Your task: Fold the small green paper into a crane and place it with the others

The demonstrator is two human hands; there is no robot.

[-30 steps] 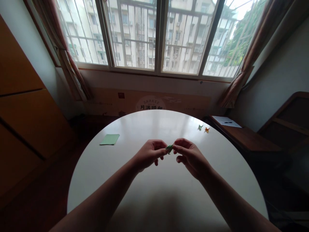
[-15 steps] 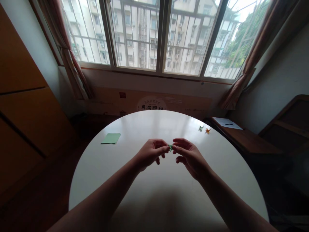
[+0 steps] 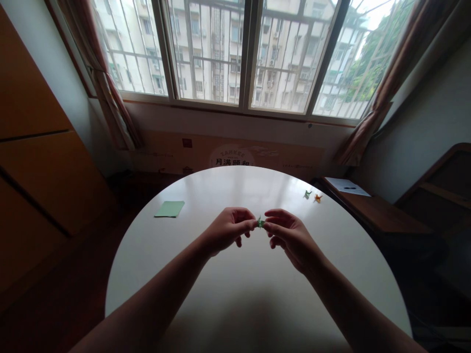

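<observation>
Above the middle of the white round table (image 3: 235,294), a small green origami crane (image 3: 260,223) is held between my two hands. My left hand (image 3: 232,226) pinches its left side between thumb and fingertips. From the other side, my right hand (image 3: 285,229) grips it with thumb and index finger, the other fingers loosely curled. Fingertips cover part of the folded paper, so its finer shape is hard to make out. Toward the table's far right edge stand another green origami crane (image 3: 307,194) and an orange origami crane (image 3: 318,198).
Green square paper (image 3: 169,209) lies at the table's left. Beyond the right edge, a brown wooden bench (image 3: 382,215) carries a white sheet (image 3: 346,186) with a dark pen-like item. A barred window (image 3: 243,59) and curtains are behind; an orange-brown cabinet (image 3: 33,176) stands left.
The green crane has turned slightly between my fingers, a point now showing upward. Both hands keep their pinch and have barely shifted.
</observation>
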